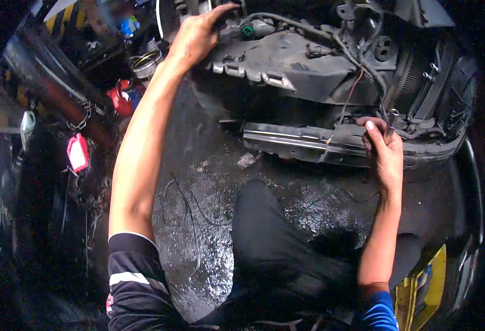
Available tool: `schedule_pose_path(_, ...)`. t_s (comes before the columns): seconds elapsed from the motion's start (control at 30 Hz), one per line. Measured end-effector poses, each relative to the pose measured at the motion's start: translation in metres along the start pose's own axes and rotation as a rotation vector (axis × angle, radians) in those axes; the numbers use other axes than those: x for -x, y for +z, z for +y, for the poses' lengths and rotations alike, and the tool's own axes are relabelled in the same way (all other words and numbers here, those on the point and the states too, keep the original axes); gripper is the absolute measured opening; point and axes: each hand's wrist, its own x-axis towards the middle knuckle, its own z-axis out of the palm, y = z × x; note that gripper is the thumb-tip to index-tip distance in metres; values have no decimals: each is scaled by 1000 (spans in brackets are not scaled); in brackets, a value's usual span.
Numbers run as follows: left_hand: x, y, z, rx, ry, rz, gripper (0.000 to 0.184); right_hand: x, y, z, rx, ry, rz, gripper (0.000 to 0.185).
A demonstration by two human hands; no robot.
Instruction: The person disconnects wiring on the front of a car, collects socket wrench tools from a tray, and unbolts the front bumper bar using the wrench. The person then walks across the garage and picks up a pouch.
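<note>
My left hand (197, 37) reaches to the top of the opened vehicle front, its index finger stretched toward dark parts at the upper edge; what its other fingers touch is hidden. Just right of it are a green connector (247, 30) and a cable harness (303, 26). On the right, my right hand (383, 144) is closed around a metal socket tool (393, 118), whose hollow end points up. That hand is in front of the metal crossbeam (292, 140), near thin wires hanging from the harness.
A dark plastic panel (308, 60) with a jagged edge spans the vehicle front. A red container (122, 98) and a pink-and-white tag (78, 153) by a chain (85, 116) are on the left. A yellow object (427, 287) lies at the lower right. The floor (198, 243) looks wet.
</note>
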Motion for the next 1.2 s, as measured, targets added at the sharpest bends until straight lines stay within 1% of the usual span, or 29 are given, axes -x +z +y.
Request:
schedule_pose_path(0.03,0,-2,9,23,42,42,55,-1,-1,3,-9,-5,3,25)
schedule_pose_path(0.07,1,-7,16,-16,-56,-7,51,-1,-3,5,14,-16,-6,25)
schedule_pose_path(0.1,3,-9,18,91,-107,-23,51,0,-2,4,21,-5,-11,25)
schedule_pose_path(0.17,4,-6,12,-12,-44,27,50,3,-2,-1,35,15,-14,26)
schedule_pose_path(0.27,6,-6,12,-20,-20,96,47,2,-2,2,25,2,-29,26)
schedule_pose_path(0.37,7,-6,9,-10,13,99,48,2,-3,3,34,-7,-45,26)
schedule_pose_path(0.47,10,-4,1,-14,68,132,32,3,-3,2,42,4,-23,25)
schedule_pose_path(0.57,13,10,-24,-46,-52,155,48,3,-3,3,33,-6,-10,24)
schedule_pose_path(0.6,12,10,-20,-46,-43,191,41,4,-5,2,36,5,-27,24)
schedule_pose_path(0.7,13,11,-15,-63,-125,170,41,2,-8,3,20,-5,-53,23)
schedule_pose_path(0.73,11,13,-16,-38,-6,262,30,3,-7,2,3,-2,-55,23)
schedule_pose_path(0.83,11,11,-11,-116,-55,239,40,2,-8,4,1,-4,-57,24)
schedule_pose_path(0.87,12,10,-7,-90,-100,219,43,3,-8,2,7,6,-54,25)
schedule_pose_path(0.9,12,11,-9,-101,-77,240,47,3,-9,0,13,16,-52,25)
schedule_pose_path(0.97,10,13,-13,-144,-25,264,49,3,-10,1,28,13,-51,25)
schedule_pose_path(1.0,9,8,-5,-128,-25,248,48,3,-10,1,23,16,-50,25)
schedule_pose_path(1.03,9,8,-9,-140,-6,222,46,3,-10,1,20,20,-45,25)
schedule_pose_path(1.1,7,5,-12,-223,77,168,35,0,-11,8,-44,-28,-62,24)
schedule_pose_path(1.17,9,10,-20,-281,93,182,33,2,-13,4,6,72,-48,23)
schedule_pose_path(1.2,11,12,-23,-268,67,176,32,3,-10,3,-16,24,-43,23)
